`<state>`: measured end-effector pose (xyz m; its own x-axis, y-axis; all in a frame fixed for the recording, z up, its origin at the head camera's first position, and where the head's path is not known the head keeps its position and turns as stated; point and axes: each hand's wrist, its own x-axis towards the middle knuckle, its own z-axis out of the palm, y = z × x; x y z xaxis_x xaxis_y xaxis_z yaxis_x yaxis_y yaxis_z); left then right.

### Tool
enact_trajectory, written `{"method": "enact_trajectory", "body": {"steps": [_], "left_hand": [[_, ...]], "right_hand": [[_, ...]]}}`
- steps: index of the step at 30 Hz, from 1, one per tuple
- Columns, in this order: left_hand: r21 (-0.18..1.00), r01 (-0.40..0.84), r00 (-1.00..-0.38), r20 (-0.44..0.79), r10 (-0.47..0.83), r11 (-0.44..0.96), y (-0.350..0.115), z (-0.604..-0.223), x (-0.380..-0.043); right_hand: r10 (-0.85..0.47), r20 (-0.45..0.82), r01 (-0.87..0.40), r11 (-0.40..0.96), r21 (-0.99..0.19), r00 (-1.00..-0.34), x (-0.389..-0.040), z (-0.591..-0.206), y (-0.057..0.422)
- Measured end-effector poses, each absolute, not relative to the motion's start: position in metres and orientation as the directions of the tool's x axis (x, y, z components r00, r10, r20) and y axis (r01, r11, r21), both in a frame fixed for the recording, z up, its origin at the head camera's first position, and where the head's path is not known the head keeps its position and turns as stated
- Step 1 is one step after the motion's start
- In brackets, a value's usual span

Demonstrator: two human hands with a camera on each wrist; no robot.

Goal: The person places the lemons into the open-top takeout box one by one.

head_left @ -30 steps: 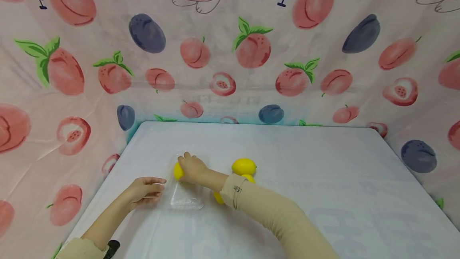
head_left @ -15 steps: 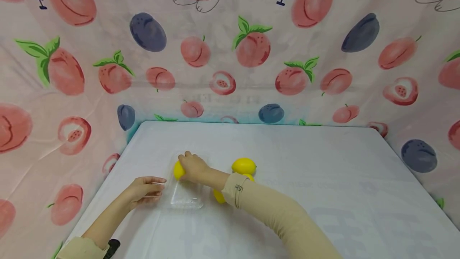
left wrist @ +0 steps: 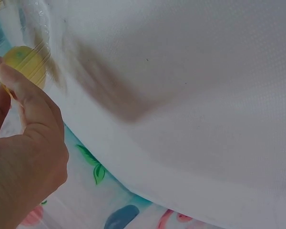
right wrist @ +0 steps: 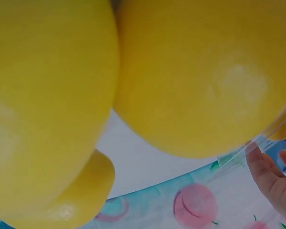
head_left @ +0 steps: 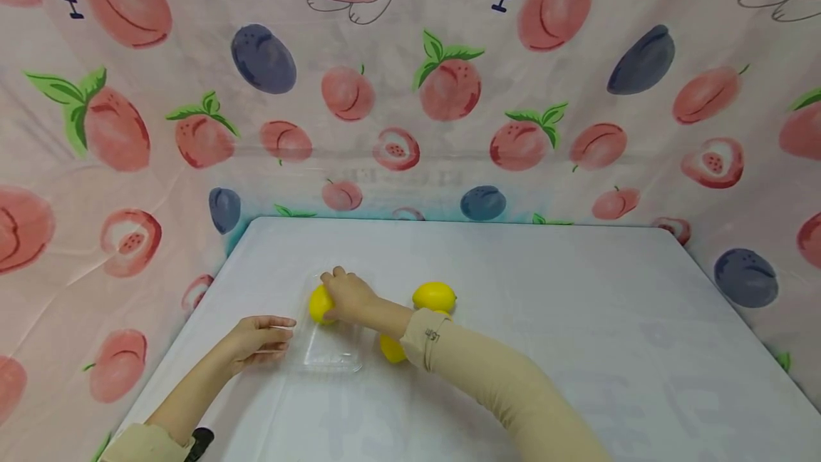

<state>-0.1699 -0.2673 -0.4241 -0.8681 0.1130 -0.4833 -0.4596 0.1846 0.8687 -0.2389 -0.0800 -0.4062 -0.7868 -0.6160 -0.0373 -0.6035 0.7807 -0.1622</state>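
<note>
In the head view, a yellow lemon (head_left: 320, 304) sits in the far part of a clear plastic tray (head_left: 331, 360). My right hand (head_left: 351, 297) is over it, fingers on its far side and thumb at the near side, gripping it lightly. Just left of the tray, my left hand (head_left: 258, 339) has its fingers loosely extended, tips right at the tray's rim. The left wrist view shows a lemon (left wrist: 26, 62) behind the ridged plastic, beside the left hand (left wrist: 28, 124). Large lemons (right wrist: 190, 76) hide the right hand in the right wrist view.
Right of the tray lies a whole lemon (head_left: 435, 296) on the white table (head_left: 545, 291). A second lemon (head_left: 393, 349) is partly covered by the right sleeve (head_left: 487, 369), and another peeks out above the cuff. A fruit-print cloth (head_left: 398, 91) hangs behind the table.
My right hand has shifted slightly up and to the right, uncovering more of the lemon in the tray. The left hand and tray have stayed in place.
</note>
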Motion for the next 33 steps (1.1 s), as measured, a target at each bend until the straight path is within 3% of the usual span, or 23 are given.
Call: {"method": "enact_trajectory", "body": {"steps": [33], "left_hand": [[0.857,-0.473,-0.862,-0.499,0.095,0.205,-0.269,-0.420,-0.176]], "right_hand": [[-0.591,0.079,-0.566,0.715,-0.409,-0.803,-0.228,-0.385,-0.006]]}}
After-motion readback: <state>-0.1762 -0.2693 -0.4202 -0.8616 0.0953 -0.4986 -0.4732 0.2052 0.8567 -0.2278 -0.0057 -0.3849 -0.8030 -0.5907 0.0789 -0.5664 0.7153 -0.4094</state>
